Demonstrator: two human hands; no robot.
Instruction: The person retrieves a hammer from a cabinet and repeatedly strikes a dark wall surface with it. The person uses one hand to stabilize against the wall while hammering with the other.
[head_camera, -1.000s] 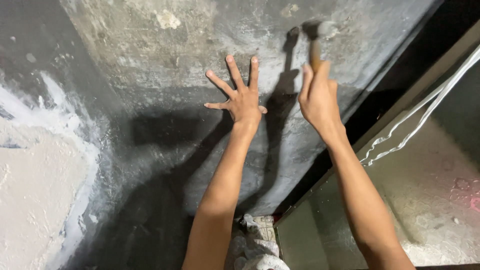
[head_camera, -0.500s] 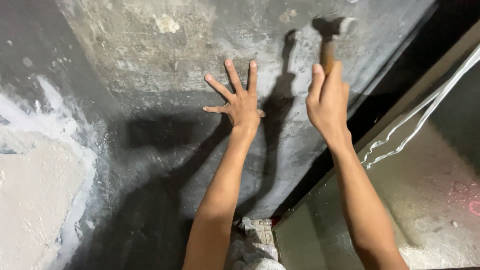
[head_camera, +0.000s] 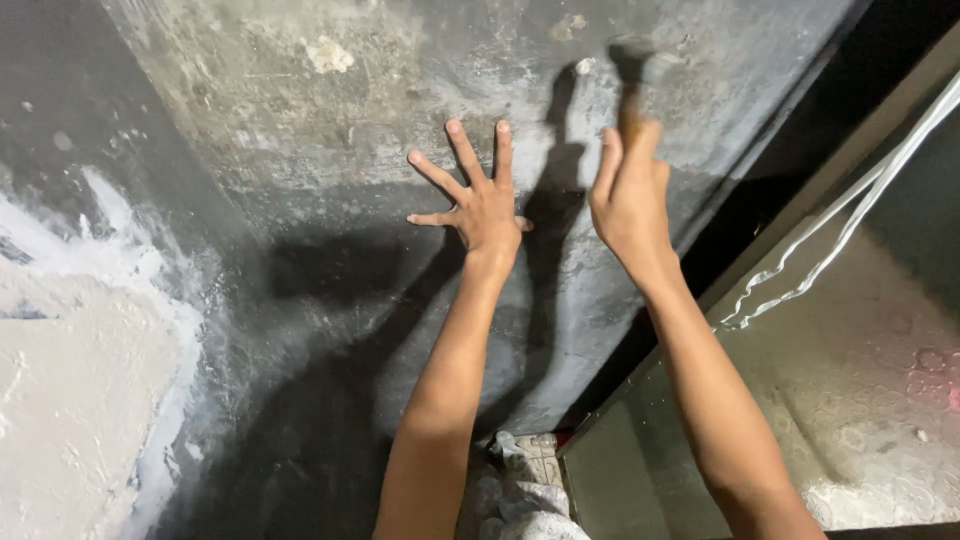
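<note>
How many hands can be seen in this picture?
2. The left hand lies flat on the dark wall, fingers spread. The right hand, beside it, grips a hammer raised against the wall.

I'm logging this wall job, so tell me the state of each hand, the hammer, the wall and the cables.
Left hand: flat on the wall, fingers spread.
Right hand: shut round the hammer handle.
Hammer: raised, blurred.
Wall: dark, rough, white patch at left.
Cables: white, hanging loose at right.
</note>
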